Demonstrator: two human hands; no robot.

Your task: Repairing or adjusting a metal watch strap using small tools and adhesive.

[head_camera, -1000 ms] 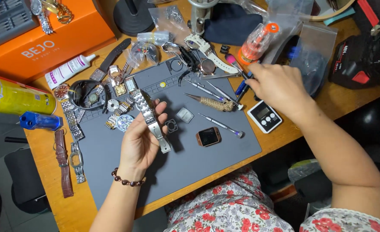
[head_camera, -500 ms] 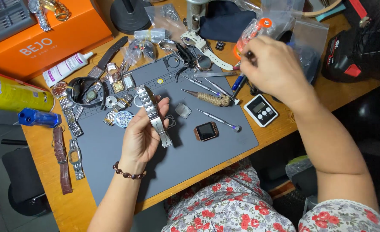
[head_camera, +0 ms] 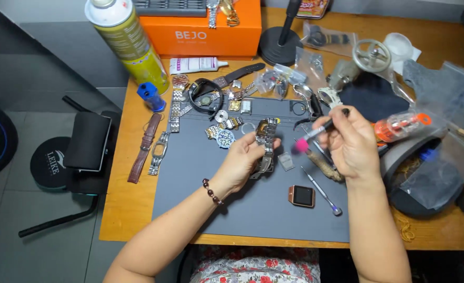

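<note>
Grey mat covers the middle of my wooden desk, and both my hands are above it. My left hand holds a metal watch. My left fingers are curled tight around its band, so the watch stands up just over the mat. My right hand holds a thin tool with a pink tip. My right fingers pinch its dark handle. The pink tip points at the watch and is just beside it, but I cannot tell if it touches.

I think the work on this watch has only just started. The watch looks whole and the band is on. I see no part taken off it, though the back is hidden from me.

Below my right fingers lie a small square watch and a thin pick. Just right of my left fingers lies a tiny clear bag. Past my left fingers, at the far edge of the mat, sit loose watch parts. Two straps lie far to the left of that hand. An orange box and a spray can stand at the back of the desk.
</note>
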